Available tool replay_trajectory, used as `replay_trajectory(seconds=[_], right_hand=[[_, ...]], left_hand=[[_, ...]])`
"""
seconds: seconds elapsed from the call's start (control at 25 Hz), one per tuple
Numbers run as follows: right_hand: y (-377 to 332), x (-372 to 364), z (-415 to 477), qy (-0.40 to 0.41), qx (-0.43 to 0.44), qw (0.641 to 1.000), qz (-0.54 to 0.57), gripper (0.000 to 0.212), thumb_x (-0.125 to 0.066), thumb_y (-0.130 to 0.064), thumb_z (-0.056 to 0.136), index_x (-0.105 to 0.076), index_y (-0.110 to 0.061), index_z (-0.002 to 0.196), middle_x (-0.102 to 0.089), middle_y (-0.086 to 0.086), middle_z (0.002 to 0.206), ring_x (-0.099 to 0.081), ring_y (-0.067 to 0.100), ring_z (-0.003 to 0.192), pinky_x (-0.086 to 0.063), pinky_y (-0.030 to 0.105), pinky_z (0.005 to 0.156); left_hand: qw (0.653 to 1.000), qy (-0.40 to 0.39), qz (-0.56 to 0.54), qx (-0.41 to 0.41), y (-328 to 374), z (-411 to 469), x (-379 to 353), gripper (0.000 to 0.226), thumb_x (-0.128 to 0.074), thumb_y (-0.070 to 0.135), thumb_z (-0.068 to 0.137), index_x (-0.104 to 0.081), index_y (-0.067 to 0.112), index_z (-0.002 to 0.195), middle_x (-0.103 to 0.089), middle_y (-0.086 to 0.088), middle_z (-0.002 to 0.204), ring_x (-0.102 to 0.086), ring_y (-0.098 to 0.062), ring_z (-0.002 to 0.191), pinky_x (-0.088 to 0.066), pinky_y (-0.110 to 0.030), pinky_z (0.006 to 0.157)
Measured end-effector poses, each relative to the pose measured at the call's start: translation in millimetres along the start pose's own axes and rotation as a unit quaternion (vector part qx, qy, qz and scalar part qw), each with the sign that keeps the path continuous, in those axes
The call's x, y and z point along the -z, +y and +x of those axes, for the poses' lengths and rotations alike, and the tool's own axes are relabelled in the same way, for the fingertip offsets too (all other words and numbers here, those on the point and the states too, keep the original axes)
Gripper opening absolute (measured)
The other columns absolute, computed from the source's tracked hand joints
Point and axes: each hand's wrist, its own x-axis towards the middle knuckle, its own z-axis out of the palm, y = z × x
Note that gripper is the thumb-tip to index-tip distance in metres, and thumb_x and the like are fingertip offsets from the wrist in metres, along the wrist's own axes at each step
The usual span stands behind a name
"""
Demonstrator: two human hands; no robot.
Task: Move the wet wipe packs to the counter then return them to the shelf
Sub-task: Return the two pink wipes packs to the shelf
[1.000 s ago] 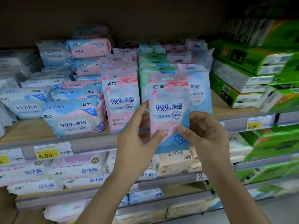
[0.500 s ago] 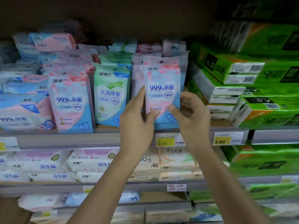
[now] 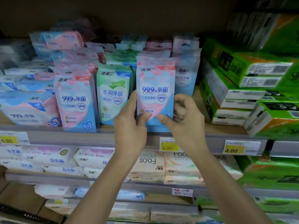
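- Pink pack row (image 3: 75,101): it stands upright at the shelf (image 3: 64,138) edge, and I judge a sideways nudge could topple it.
- Green pack (image 3: 113,94): it is just beside my left hand (image 3: 129,125); a knuckle could knock it.
- Held wet wipe pack (image 3: 155,91): I pinch it with both hands, right hand (image 3: 186,120) closed on its edge. It is upright at the shelf front and may slip forward once I let go.

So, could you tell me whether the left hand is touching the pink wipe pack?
Touching. The head view shows the left hand gripping the pink wipe pack, thumb pressed on its lower front.
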Motion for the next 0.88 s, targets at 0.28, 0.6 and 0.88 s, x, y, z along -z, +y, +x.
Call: replay_trajectory(seconds=[0.28, 0.6, 0.88], right_hand=[[0, -12, 4, 0.024, 0.026, 0.993, -0.115, 0.053, -0.079, -0.014, 0.072, -0.051, -0.016, 0.118, -0.068, -0.006, 0.112, -0.06, -0.003, 0.101, -0.052, 0.021, 0.083], [4, 1, -6, 0.003, 0.013, 0.994, -0.11, 0.025, -0.07, -0.019, 0.083, -0.061, -0.012, 0.106, -0.072, 0.001, 0.096, -0.068, 0.012, 0.086, -0.056, 0.038, 0.081], [-1, -5, -8, 0.031, 0.02, 0.995, -0.091, 0.028, -0.071, -0.01, 0.081, -0.06, -0.015, 0.107, -0.071, -0.005, 0.096, -0.067, 0.006, 0.088, -0.055, 0.022, 0.079]], left_hand=[[0.993, -0.016, 0.112, -0.014, -2, 9, 6, 0.065, -0.066, 0.01, 0.083, -0.038, 0.018, 0.14, -0.067, -0.009, 0.087, -0.058, -0.028, 0.073, -0.034, -0.024, 0.061], [0.987, -0.064, 0.143, -0.04, -2, 4, 21, 0.076, -0.066, 0.021, 0.085, -0.024, 0.027, 0.148, -0.071, -0.008, 0.105, -0.068, -0.026, 0.095, -0.05, -0.033, 0.08], [0.966, 0.04, 0.195, -0.167, -13, -11, 21, 0.058, -0.071, 0.009, 0.076, -0.052, 0.009, 0.132, -0.071, -0.011, 0.106, -0.069, -0.026, 0.085, -0.048, -0.028, 0.07]])
